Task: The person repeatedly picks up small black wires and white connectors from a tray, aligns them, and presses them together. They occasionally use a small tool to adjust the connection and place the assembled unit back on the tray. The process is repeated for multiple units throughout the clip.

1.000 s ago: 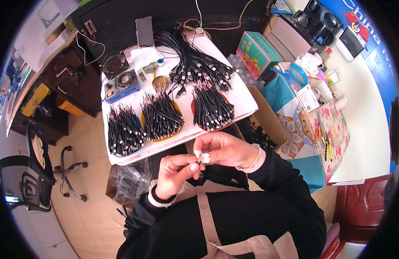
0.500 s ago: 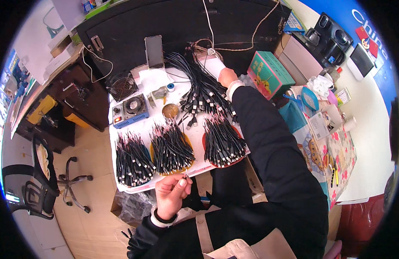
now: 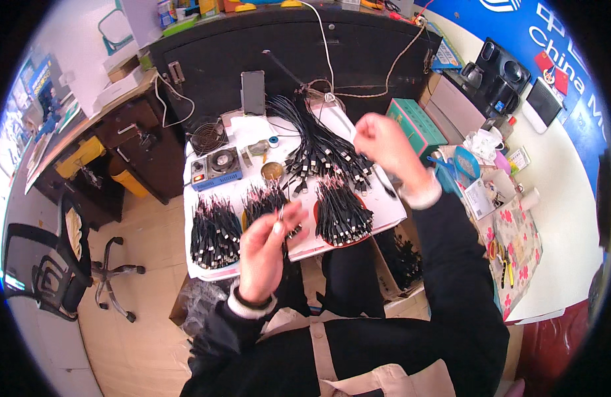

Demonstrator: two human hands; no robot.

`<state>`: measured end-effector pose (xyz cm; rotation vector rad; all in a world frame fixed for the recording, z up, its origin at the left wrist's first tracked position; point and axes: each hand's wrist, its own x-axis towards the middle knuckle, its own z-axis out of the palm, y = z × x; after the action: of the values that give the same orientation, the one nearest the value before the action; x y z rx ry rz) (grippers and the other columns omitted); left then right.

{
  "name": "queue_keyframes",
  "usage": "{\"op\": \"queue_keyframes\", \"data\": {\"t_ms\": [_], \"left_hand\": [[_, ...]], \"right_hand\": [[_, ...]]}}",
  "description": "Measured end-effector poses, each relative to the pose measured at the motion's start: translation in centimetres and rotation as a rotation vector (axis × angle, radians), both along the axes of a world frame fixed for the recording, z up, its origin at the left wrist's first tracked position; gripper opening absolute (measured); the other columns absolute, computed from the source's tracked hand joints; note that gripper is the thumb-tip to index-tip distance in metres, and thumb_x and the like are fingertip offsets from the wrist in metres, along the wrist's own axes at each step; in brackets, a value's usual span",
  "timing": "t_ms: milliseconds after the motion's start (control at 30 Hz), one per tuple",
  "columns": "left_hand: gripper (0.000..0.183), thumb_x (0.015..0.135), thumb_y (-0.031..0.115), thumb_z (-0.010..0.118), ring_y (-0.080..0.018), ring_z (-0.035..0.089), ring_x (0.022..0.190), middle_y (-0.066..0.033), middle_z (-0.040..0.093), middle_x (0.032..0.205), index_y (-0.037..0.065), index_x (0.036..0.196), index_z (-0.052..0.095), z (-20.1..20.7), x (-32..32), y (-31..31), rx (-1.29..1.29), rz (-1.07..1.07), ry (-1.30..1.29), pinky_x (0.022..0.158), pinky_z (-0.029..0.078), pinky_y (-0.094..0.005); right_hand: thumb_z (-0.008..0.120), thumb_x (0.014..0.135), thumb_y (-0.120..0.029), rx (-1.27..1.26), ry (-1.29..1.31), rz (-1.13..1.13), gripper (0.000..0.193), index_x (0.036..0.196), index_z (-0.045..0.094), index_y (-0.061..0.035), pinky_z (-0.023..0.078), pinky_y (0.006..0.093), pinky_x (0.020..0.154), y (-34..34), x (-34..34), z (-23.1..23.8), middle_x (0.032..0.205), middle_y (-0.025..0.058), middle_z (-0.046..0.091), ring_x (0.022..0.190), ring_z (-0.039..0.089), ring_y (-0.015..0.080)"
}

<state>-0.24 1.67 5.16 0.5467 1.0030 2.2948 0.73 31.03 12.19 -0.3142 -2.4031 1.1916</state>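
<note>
My left hand (image 3: pixel 262 255) is raised in front of the table, its thumb and fingers pinching the thin end of a black cable (image 3: pixel 285 248). My right hand (image 3: pixel 388 149) is in the air over the table's right side, fingers curled in; what they hold, if anything, is hidden. Below it, a large bundle of black USB cables (image 3: pixel 322 155) spreads over the back of the white table (image 3: pixel 299 248). Three piles of short black cables lie along the front: a left pile (image 3: pixel 215 231), a middle pile (image 3: pixel 262 198) partly behind my left hand, and a right pile (image 3: pixel 344 212) on a red tray.
A blue box with a fan (image 3: pixel 216 167), a round brown dish (image 3: pixel 272 171), a small blue spool (image 3: pixel 273 141) and a propped phone (image 3: pixel 252 92) stand at the table's left and back. A green carton (image 3: pixel 416 126) is at right. An office chair (image 3: pixel 51 258) stands left.
My right hand has drawn back from the rear of the cable bundle, toward me and rightward. My left hand has risen, now overlapping the middle pile. The view has shifted.
</note>
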Motion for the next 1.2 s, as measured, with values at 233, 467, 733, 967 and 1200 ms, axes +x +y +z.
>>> {"op": "queue_keyframes", "data": {"t_ms": [233, 467, 733, 967, 1200], "left_hand": [[0.019, 0.102, 0.012, 0.042, -0.0261, 0.062, 0.109, -0.0119, 0.054, 0.134, 0.000, 0.101, 0.056, 5.9, -2.8, 1.5, 0.242, 0.232, 0.239, 0.087, 0.053, -0.0359], [0.014, 0.099, 0.009, 0.049, -0.0051, 0.039, 0.057, -0.0093, 0.063, 0.097, 0.000, 0.092, 0.058, 2.5, 3.3, -2.8, 0.091, 0.074, 0.291, 0.053, 0.032, -0.0189], [0.015, 0.099, 0.010, 0.050, -0.0054, 0.037, 0.056, -0.0127, 0.062, 0.097, -0.001, 0.097, 0.059, -0.7, 6.6, -4.0, 0.200, -0.236, 0.203, 0.052, 0.031, -0.0188], [0.016, 0.098, 0.012, 0.051, -0.0065, 0.034, 0.054, -0.0142, 0.060, 0.092, -0.002, 0.092, 0.058, -1.6, 6.9, -4.1, 0.014, -0.245, 0.183, 0.051, 0.028, -0.0202], [0.016, 0.100, 0.012, 0.049, -0.0138, 0.058, 0.066, -0.0143, 0.066, 0.100, 0.000, 0.100, 0.060, -0.8, 6.3, -3.3, -0.014, -0.003, 0.160, 0.057, 0.042, -0.0233]], "right_hand": [[0.069, 0.080, -0.006, 0.004, 0.085, 0.040, 0.015, 0.086, 0.055, -0.0020, 0.052, 0.0303, 0.059, -17.8, 12.8, -7.6, 0.072, 0.0114, 0.063, 0.064, 0.066, 0.0185], [0.061, 0.091, -0.009, -0.454, -0.054, 0.162, 0.016, 0.103, 0.062, 0.0025, 0.049, 0.0236, 0.064, -17.2, 13.4, -10.1, 0.078, 0.0031, 0.065, 0.071, 0.060, 0.0070], [0.063, 0.093, -0.015, -1.058, 0.001, 0.582, 0.022, 0.107, 0.065, 0.0026, 0.047, 0.0201, 0.068, -15.5, 11.3, -2.5, 0.086, 0.0007, 0.064, 0.076, 0.057, 0.0045], [0.066, 0.090, -0.010, -0.598, 0.277, 0.391, 0.017, 0.099, 0.069, 0.0042, 0.046, 0.0190, 0.066, -16.5, 10.6, -3.1, 0.086, 0.0020, 0.065, 0.073, 0.057, 0.0044], [0.066, 0.086, 0.002, -0.306, 0.418, 0.217, 0.011, 0.096, 0.069, 0.0044, 0.049, 0.0192, 0.061, -17.0, 11.5, -4.1, 0.088, 0.0042, 0.064, 0.072, 0.061, 0.0060]]}}
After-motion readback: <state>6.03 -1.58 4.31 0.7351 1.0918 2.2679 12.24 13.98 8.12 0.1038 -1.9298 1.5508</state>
